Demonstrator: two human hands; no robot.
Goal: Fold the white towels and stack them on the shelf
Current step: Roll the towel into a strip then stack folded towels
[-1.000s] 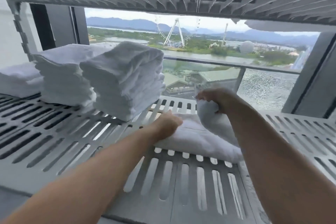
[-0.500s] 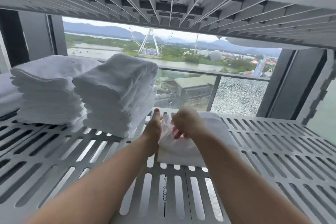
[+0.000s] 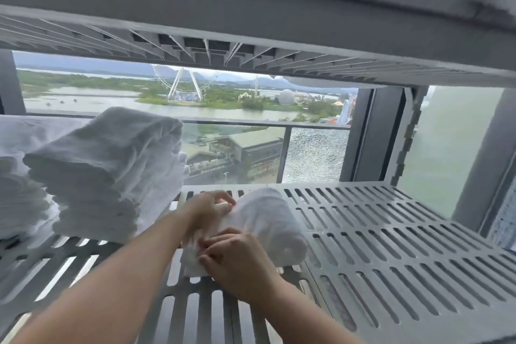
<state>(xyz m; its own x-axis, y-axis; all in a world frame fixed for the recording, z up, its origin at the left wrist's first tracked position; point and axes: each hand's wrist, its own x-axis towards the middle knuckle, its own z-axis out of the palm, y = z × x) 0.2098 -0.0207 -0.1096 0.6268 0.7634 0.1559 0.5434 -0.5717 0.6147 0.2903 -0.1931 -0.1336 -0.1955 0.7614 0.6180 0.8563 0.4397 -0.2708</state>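
Two stacks of folded white towels [image 3: 111,173] [image 3: 16,190], one loose towel [image 3: 268,220], two hands [image 3: 209,209] [image 3: 237,262] and two slotted shelves [image 3: 391,232] [image 3: 195,45] are counted

View through a large window [image 3: 117,84] with a dark frame [image 3: 365,134]. A balcony railing [image 3: 237,122] tops glass panels, one of them crazed [image 3: 315,156]. Beyond lie a river [image 3: 83,103], Ferris wheel [image 3: 181,84], white dome [image 3: 286,96], grey-roofed building [image 3: 251,145] and hazy hills [image 3: 164,71]. Overcast daylight.

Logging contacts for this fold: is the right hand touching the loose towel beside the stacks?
Touching. The head view shows the right hand on the near end of the towel, fingers pressed into its fabric.
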